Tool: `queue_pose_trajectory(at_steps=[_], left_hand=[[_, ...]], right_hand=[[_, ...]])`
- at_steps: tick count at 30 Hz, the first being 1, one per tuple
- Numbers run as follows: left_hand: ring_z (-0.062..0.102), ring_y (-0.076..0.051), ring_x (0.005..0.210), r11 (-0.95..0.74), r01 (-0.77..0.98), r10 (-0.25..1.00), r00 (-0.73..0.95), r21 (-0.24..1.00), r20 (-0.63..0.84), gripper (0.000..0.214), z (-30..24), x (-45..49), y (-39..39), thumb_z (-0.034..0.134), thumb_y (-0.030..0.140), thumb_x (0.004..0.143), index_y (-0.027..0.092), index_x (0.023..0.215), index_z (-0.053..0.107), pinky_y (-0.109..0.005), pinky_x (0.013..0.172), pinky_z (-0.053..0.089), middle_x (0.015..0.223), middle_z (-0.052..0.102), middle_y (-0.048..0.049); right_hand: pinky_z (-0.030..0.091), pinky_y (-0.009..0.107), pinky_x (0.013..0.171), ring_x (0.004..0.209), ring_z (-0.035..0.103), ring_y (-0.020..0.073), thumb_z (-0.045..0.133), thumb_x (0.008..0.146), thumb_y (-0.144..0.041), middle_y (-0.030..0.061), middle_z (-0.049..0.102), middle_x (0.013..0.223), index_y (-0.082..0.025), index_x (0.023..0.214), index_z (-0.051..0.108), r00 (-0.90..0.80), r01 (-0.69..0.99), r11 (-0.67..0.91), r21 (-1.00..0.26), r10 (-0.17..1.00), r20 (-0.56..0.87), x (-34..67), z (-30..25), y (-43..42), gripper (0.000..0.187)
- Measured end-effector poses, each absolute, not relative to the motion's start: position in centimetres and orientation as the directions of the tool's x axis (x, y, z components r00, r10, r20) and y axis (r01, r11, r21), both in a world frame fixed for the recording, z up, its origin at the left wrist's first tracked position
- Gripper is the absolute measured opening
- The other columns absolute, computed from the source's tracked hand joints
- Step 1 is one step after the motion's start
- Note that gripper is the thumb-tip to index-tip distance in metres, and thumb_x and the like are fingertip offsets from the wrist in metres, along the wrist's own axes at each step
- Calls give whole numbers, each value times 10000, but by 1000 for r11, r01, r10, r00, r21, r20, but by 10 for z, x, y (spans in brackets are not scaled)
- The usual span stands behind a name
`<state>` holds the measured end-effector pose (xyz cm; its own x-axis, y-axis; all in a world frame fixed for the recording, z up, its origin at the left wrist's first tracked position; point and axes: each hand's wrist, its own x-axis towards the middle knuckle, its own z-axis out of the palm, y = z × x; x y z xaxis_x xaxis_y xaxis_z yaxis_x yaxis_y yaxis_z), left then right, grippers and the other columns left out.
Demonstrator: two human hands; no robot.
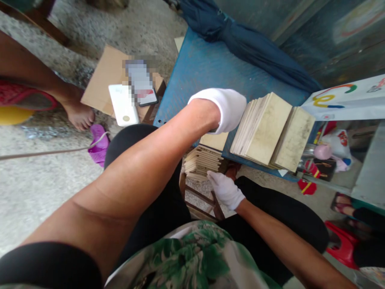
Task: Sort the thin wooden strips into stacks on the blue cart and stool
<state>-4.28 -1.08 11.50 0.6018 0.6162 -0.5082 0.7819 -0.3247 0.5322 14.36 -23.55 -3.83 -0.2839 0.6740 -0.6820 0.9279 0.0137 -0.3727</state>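
Note:
My left hand (224,108), in a white glove, reaches over the blue tabletop (204,68), just left of a stack of thin pale boards (255,128). Its fingers are hidden behind the glove's back and cuff. Below it, a flat pale board (214,140) shows at the table's edge. My right hand (225,189), gloved as well, is lower down, between my knees. One finger points out toward a second stack of thin boards (203,162) and ends close to its lower edge; whether it touches cannot be told. Nothing shows in this hand.
A wooden stool frame (200,196) stands beneath the lower stack. On the left, a cardboard box (102,80) carries a phone (144,86) and a white device (123,104). Another person's foot (80,112) is beside it. Dark blue cloth (249,52) lies along the table's back.

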Motion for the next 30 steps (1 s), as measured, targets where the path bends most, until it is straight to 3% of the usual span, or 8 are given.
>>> queue_pose_trajectory(at_steps=[3, 6, 9, 12, 19, 25, 30], left_hand=[[608, -321, 1105, -398, 795, 655, 596, 458, -465, 407, 114, -48, -5, 506, 252, 890, 63, 1227, 635, -389, 917, 470, 1173, 654, -202], [609, -322, 1115, -389, 821, 674, 563, 419, -479, 411, 115, -51, -1, 525, 286, 872, 89, 1208, 653, -359, 902, 479, 1164, 663, -188], [591, -316, 1151, -347, 845, 676, 526, 407, -516, 448, 120, -54, 2, 533, 286, 856, 103, 1253, 630, -350, 937, 458, 1203, 649, -176], [575, -302, 1173, -281, 865, 692, 483, 416, -537, 474, 124, -57, 4, 563, 288, 820, 149, 1268, 628, -342, 963, 435, 1219, 649, -145], [606, -281, 1122, -233, 867, 720, 459, 441, -521, 487, 118, -69, 8, 586, 346, 786, 206, 1248, 645, -307, 902, 472, 1183, 675, -111], [624, -281, 1097, -224, 867, 753, 444, 446, -485, 488, 118, -80, 12, 567, 382, 803, 193, 1245, 643, -308, 898, 488, 1169, 679, -128], [627, -253, 1094, -203, 887, 745, 415, 416, -522, 463, 120, -87, 11, 553, 407, 820, 204, 1226, 647, -281, 910, 482, 1166, 683, -108]], right_hand=[[402, 274, 1054, 1146, 595, 178, 419, 978, -339, 75, 639, 1243, -190, 1269, 589, -120, 923, -128, -364, 801, -586, 143, -35, -203, 368], [403, 365, 1050, 1195, 556, 256, 454, 947, -447, 151, 574, 1309, -125, 1407, 437, 130, 912, -301, -280, 857, -499, 129, -37, -161, 562], [359, 442, 1074, 1294, 446, 350, 541, 863, -558, 258, 428, 1416, -19, 1488, 225, 285, 878, -422, -225, 840, -461, 105, -45, -126, 885], [323, 469, 1090, 1350, 346, 398, 584, 794, -622, 330, 303, 1457, 54, 1490, 84, 346, 837, -498, -225, 802, -487, 78, -57, -106, 1091], [300, 670, 993, 1388, 159, 485, 688, 650, -657, 395, 49, 1494, -16, 1503, 7, 481, 758, -640, -125, 679, -555, 47, -72, -88, 1266], [366, 673, 909, 1330, 247, 520, 724, 621, -616, 394, 106, 1469, -43, 1516, 15, 520, 756, -651, -70, 662, -539, 44, -73, -81, 1278], [444, 600, 854, 1213, 432, 484, 734, 599, -630, 394, 232, 1402, -26, 1516, 4, 516, 767, -641, -36, 649, -559, 46, -73, -77, 1318]])
